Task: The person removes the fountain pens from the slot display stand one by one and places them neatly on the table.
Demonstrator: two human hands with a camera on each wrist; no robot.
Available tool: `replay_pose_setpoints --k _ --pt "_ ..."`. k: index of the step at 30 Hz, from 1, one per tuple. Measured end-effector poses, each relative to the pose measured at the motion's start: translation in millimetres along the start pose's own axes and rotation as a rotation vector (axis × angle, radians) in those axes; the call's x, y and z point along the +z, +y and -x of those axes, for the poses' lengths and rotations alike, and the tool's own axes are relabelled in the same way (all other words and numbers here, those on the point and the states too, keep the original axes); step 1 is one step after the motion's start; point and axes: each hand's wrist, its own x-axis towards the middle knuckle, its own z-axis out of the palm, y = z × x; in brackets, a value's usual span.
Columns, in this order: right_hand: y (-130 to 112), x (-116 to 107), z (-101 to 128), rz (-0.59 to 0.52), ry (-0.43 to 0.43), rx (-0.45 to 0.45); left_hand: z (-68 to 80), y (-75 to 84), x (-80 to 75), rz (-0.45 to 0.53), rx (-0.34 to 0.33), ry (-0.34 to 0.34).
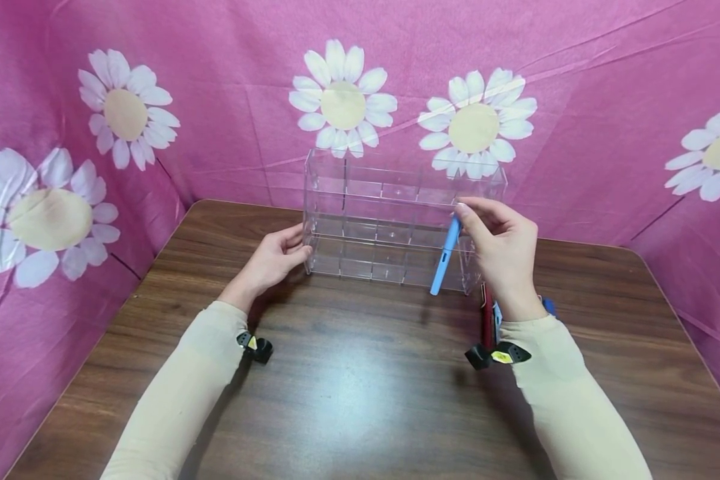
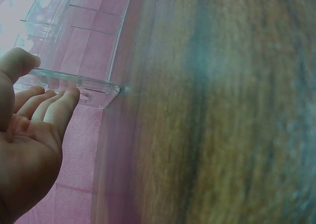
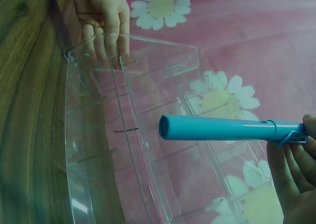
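A clear plastic organizer (image 1: 396, 220) with several compartments stands on the wooden table (image 1: 360, 400) near the back. My left hand (image 1: 273, 257) rests against its lower left end, thumb and fingers on the clear edge (image 2: 74, 81). My right hand (image 1: 504, 250) pinches a light blue pen (image 1: 445, 255) at its upper end, in front of the organizer's right side, tip pointing down. In the right wrist view the blue pen (image 3: 222, 129) lies across the organizer (image 3: 128, 135), with the left hand (image 3: 101, 17) at its far end.
A red pen (image 1: 487, 317) and a blue one (image 1: 549, 307) lie on the table behind my right wrist. Pink cloth with white daisies (image 1: 342, 100) walls in the table at the back and both sides.
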Motion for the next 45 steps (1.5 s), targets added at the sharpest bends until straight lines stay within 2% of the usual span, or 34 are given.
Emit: replay_pose_setpoints --k 6,20,30,45 --pt "2.0 -7.3 1.2 0.045 0.031 -0.003 -0.3 -0.8 -0.4 0.008 -0.008 0.002" --pt "19.5 -31.6 6.1 0.090 0.051 0.054 -2.1 -4.5 -1.5 0.012 -0.006 -0.008" --pt "53.2 -52.8 5.9 0.126 0.084 0.091 -1.4 -2.8 -1.0 -0.005 -0.015 -0.004" --pt "66.2 -79.0 15.7 0.178 0.076 0.151 -0.5 -0.8 -1.1 -0.015 -0.004 -0.004"
